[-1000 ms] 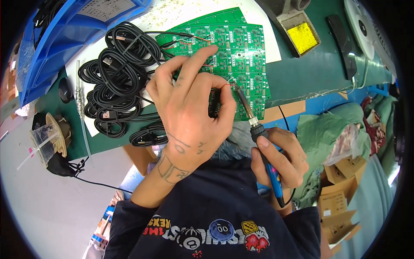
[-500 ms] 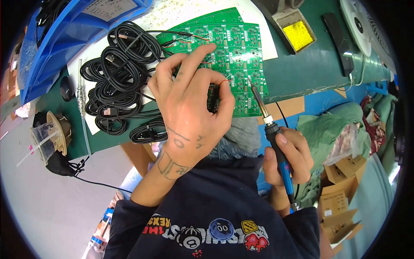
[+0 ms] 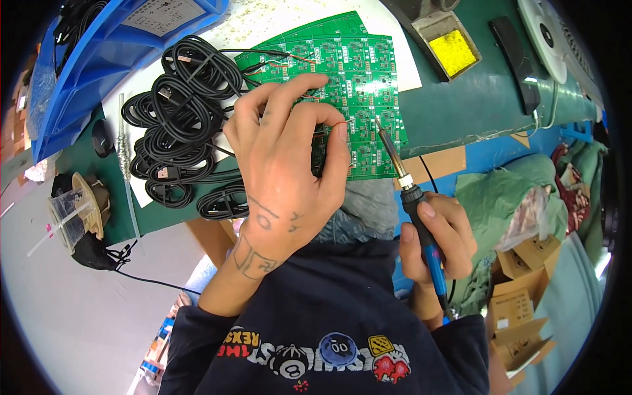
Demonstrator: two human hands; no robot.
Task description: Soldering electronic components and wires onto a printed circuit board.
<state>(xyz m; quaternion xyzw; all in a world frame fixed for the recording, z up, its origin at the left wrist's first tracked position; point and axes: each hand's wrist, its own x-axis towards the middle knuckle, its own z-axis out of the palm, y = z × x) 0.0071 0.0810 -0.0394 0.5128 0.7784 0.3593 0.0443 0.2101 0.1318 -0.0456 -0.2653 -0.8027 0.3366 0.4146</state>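
Clock hours run around the middle of the view, twelve at the far edge. The left hand [image 3: 283,151] arches over the green circuit boards [image 3: 368,85], which lie overlapping between twelve and one o'clock. Its thumb and forefinger come close together beside a thin wire [image 3: 349,121] on the boards; whether they clamp it, I cannot tell. Another of its fingers reaches out toward twelve o'clock over the boards.

The right hand [image 3: 442,238], at four o'clock, has its fingers clamped on the blue-and-black handle of a soldering iron [image 3: 413,201]. The iron slants toward eleven o'clock from that hand, its tip over the boards and to the right of the left thumb — touching or just above, I cannot tell.

Black cables [image 3: 184,115], coiled in bundles, sit at ten o'clock, partly on white paper [image 3: 247,23] (the paper also runs under the boards). Farther out at ten o'clock is a blue bin [image 3: 85,79]. Toward one o'clock a yellow sponge [image 3: 453,54] sits in a small tray on the green surface [image 3: 454,108]. Cardboard boxes [image 3: 517,303] are at four o'clock, well apart — below the surface.
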